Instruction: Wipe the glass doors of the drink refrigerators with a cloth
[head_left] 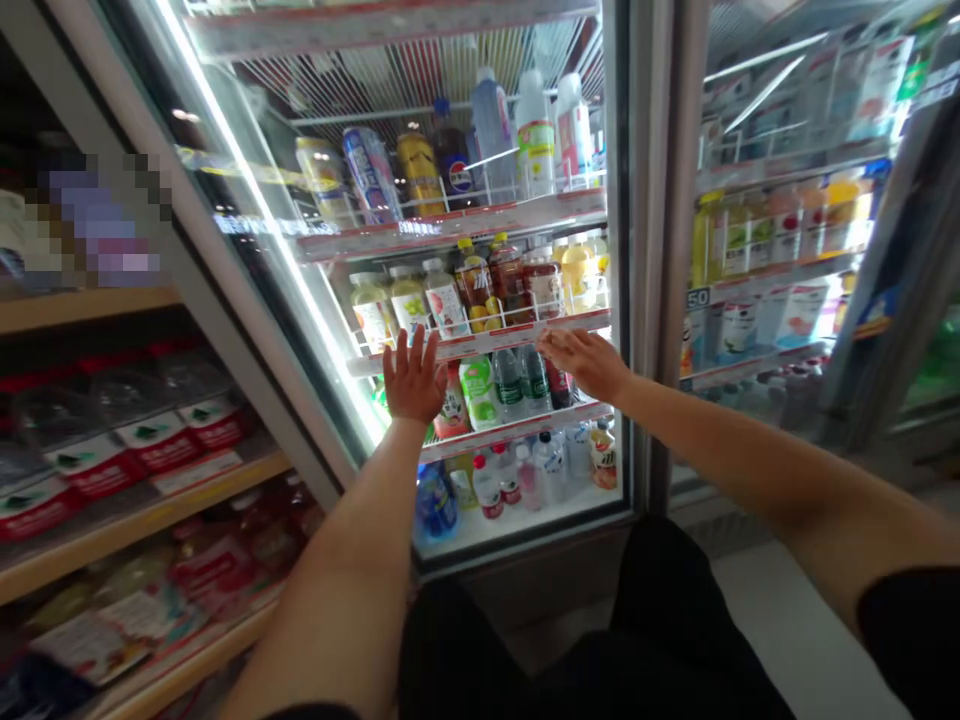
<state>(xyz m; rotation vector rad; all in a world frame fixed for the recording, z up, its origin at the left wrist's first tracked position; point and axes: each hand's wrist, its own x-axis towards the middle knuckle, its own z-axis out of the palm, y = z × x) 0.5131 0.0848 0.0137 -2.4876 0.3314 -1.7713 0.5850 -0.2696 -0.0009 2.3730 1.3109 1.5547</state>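
Note:
A lit drinks fridge with wire shelves full of bottles stands straight ahead, and its left glass door (247,270) swings out to the left. My left hand (412,378) is raised flat with its fingers spread, palm toward the shelf front (487,343) below the tea and juice bottles (480,288). My right hand (581,362) reaches along the same shelf edge with its fingers curled toward the dark green bottles (519,380) beneath. I cannot make out whether those fingers hold anything. Small bottles (525,470) fill the bottom shelf.
Wooden shelves (142,515) with packaged snacks run along the left, close to the fridge's left door. A second fridge (780,250) with a closed glass door stands to the right. My dark-clothed knees (600,640) sit low in front, above a pale floor (795,640).

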